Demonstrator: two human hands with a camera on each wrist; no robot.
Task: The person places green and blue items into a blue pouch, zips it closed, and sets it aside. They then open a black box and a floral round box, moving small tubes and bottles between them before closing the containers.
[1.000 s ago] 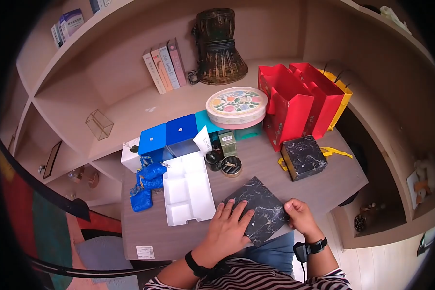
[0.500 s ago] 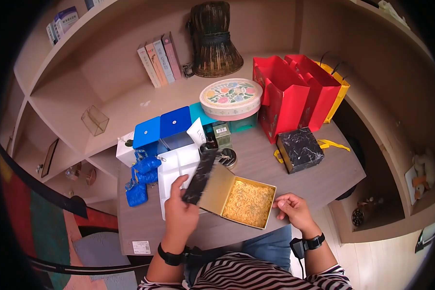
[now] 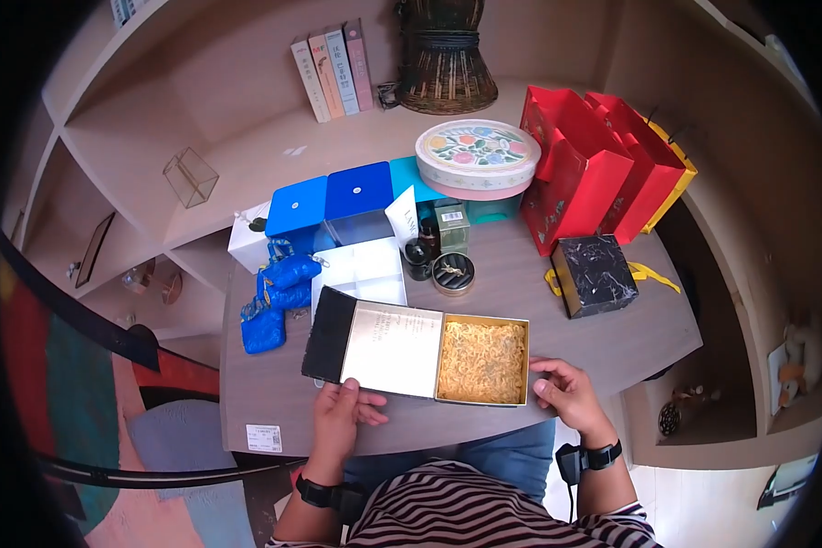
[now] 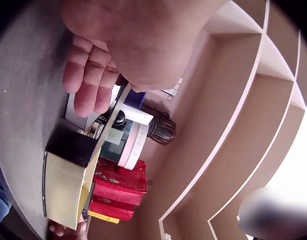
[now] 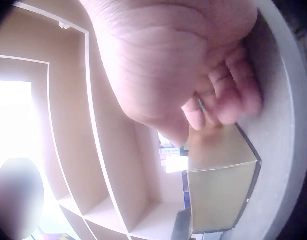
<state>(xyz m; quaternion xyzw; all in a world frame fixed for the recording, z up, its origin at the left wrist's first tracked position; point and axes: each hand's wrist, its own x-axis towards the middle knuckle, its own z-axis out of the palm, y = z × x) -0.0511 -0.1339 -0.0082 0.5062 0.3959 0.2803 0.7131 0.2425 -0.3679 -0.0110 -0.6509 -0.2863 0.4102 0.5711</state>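
Observation:
An opened black marbled gift box (image 3: 528, 365) lies on the table with its lid (image 3: 395, 352) folded out to the left. Printed text runs across the lid's pale inner face. Gold shredded paper (image 3: 482, 363) fills the box. My left hand (image 3: 340, 418) is at the lid's near edge, thumb overlapping the edge and the other fingers loosely extended below it. Against the box's right side rest the relaxed fingers of my right hand (image 3: 568, 395). In the right wrist view those fingertips (image 5: 227, 110) are at the box's gold side wall (image 5: 223, 147).
A white compartment tray (image 3: 361, 272) sits behind the lid, blue pouches (image 3: 279, 292) to its left. Farther back stand blue boxes (image 3: 358, 205), a round tin (image 3: 453, 272) and an oval floral box (image 3: 478, 160). A second marbled box (image 3: 596, 276) and red bags (image 3: 580, 183) are at right.
The box was closed under my left hand, then its lid swung up and over to the left. It now lies folded out, and my left hand has moved to its near edge.

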